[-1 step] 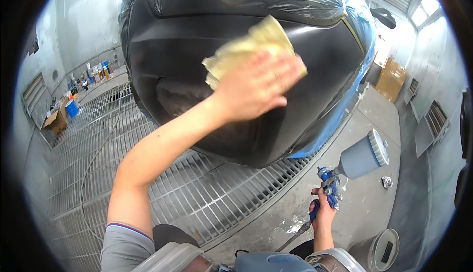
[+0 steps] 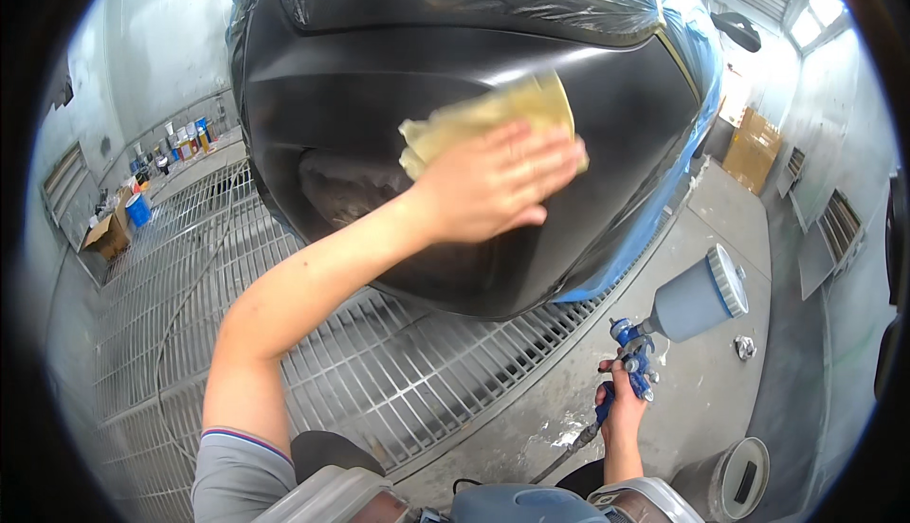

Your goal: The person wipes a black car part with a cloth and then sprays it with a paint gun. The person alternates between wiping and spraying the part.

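Note:
My left hand [image 2: 488, 180] lies flattened over a crumpled yellow tack cloth [image 2: 521, 108], holding it against or just above the dark tailgate-like body panel [image 2: 360, 97]. Motion blurs the cloth and fingertips, so exact contact is hard to judge. Low on the right, my right hand [image 2: 623, 411] grips the handle of a blue spray gun [image 2: 633, 352]. The gun's grey paint cup [image 2: 697, 299] with a whitish lid tilts up to the right, and an air hose [image 2: 573, 449] runs down from the handle.
Blue masking film [image 2: 697, 59] wraps the vehicle's top and right side. Metal floor grating [image 2: 370, 381] spreads below and left. A bucket [image 2: 739, 480] stands lower right; a cardboard box [image 2: 754, 151] leans farther back. Several cans and bottles [image 2: 190, 139] line the left wall.
My left hand and the cloth have shifted slightly downward across the panel, and the cloth's upper edge has folded lower. The right hand and spray gun stay practically in place.

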A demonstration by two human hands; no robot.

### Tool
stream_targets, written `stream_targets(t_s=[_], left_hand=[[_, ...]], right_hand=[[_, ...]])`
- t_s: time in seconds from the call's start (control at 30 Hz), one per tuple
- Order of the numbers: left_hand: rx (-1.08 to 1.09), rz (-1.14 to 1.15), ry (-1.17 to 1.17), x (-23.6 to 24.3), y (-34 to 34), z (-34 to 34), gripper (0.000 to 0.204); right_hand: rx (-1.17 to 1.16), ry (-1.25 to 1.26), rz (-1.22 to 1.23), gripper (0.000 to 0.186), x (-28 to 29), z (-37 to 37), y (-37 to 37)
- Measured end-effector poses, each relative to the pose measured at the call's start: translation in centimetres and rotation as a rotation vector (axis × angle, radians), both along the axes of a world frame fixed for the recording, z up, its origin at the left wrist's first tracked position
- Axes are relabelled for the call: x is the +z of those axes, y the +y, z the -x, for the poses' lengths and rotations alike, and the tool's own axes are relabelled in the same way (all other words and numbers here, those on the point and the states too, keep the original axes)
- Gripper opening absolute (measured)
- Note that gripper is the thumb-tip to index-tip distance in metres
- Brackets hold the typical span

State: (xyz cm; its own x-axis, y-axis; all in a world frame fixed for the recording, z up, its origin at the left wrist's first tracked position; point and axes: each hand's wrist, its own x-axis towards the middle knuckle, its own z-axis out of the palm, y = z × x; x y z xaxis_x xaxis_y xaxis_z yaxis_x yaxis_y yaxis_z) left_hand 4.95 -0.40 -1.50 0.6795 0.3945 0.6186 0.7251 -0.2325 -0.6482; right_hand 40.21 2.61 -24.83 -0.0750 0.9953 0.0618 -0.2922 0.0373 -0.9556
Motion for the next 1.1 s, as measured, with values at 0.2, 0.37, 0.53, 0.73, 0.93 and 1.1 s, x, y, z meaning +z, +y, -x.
stream_targets(t_s=[0.2,0.37,0.53,0.73,0.93,1.1], left_hand=[[0.12,0.023,0.024,-1.1,-5.1,7.8,0.068],[0.113,-0.165,-0.204,4.8,-2.4,4.1,0.067],[0.094,-0.024,0.095,3.6,1.7,-2.9,0.066],[0.17,0.212,0.33,-0.6,-4.0,4.6,0.061],[0.191,-0.141,-0.167,3.4,-6.2,9.0,0.067],[0.118,-0.131,-0.088,0.6,-2.3,4.3,0.065]], right_hand=[[-0.02,0.021,0.017,0.021,0.5,-0.4,-0.4],[-0.044,0.038,0.026,0.018,0.3,-0.1,0.3],[-0.024,0.025,0.038,0.02,-0.1,0.0,0.5],[0.012,0.004,0.069,0.023,-0.4,-0.8,0.3],[-0.013,0.053,0.067,0.025,-0.3,-0.5,0.6],[-0.033,-0.032,0.057,0.031,1.0,-0.4,-0.5]])
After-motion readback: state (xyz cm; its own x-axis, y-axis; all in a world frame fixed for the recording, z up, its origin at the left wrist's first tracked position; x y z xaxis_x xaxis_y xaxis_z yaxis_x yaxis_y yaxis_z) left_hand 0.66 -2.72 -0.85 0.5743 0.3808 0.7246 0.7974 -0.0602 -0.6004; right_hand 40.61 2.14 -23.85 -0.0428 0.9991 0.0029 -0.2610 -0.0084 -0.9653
